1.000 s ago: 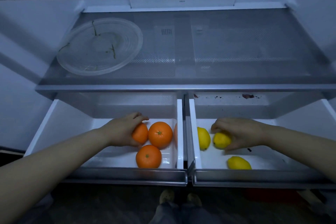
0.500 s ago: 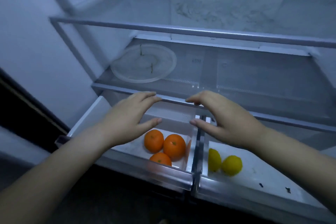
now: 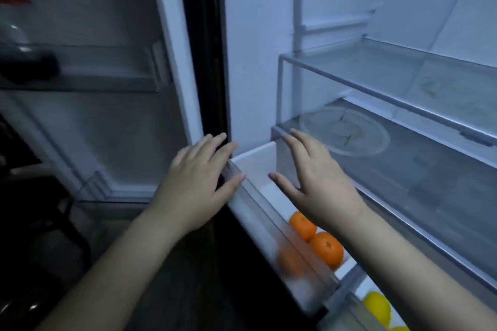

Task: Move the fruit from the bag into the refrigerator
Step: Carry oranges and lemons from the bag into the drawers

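Empty and with fingers spread, the left hand [image 3: 199, 183] and right hand [image 3: 314, 185] hover at the open drawer [image 3: 255, 158]. Oranges [image 3: 326, 248] lie in it, just below the right wrist, with lemons [image 3: 376, 308] in the next compartment. Closing likely calls for a gentle, even push, so the fruit does not roll.

oranges [image 3: 326, 248] in drawer [image 3: 255, 154], left of lemons [image 3: 376, 308]

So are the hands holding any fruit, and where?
No, nothing is held. The left hand and right hand are both open, fingers spread, and the oranges lie loose in the drawer.
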The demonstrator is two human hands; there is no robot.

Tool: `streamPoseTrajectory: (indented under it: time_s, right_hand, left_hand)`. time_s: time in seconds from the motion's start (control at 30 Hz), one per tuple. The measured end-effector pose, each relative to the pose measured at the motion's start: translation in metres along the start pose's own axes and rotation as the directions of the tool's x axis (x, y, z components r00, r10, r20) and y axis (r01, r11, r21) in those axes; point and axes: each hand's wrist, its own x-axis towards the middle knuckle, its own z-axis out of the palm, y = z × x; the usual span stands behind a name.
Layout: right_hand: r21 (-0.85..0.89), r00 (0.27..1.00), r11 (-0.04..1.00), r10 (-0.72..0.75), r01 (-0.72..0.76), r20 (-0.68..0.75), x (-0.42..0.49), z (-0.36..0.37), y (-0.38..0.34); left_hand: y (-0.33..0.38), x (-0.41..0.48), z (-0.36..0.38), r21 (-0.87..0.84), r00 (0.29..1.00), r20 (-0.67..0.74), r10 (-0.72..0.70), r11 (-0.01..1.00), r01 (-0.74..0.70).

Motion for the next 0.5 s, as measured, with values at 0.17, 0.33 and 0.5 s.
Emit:
streamPoseTrajectory:
  time_s: [0.17, 0.33, 0.5]
  right_hand:
    - [0.127, 0.978, 0.971, -0.209, 0.205, 0.018, 0.024, 0.010, -0.070]
    - [0.166, 0.916, 0.906, -0.400, 0.391, 0.026, 0.042, 0.025, -0.151]
    - [0.244, 0.836, 0.820, -0.546, 0.518, 0.056, 0.051, 0.051, -0.239]
  left_hand:
    - [-0.031, -0.051, -0.037, 0.029, 0.976, -0.063, -0.208, 0.977, 0.210]
    - [-0.073, -0.107, -0.075, 0.144, 0.913, -0.113, -0.393, 0.902, 0.407]
    - [-0.122, -0.174, -0.104, 0.192, 0.815, -0.125, -0.566, 0.792, 0.580]
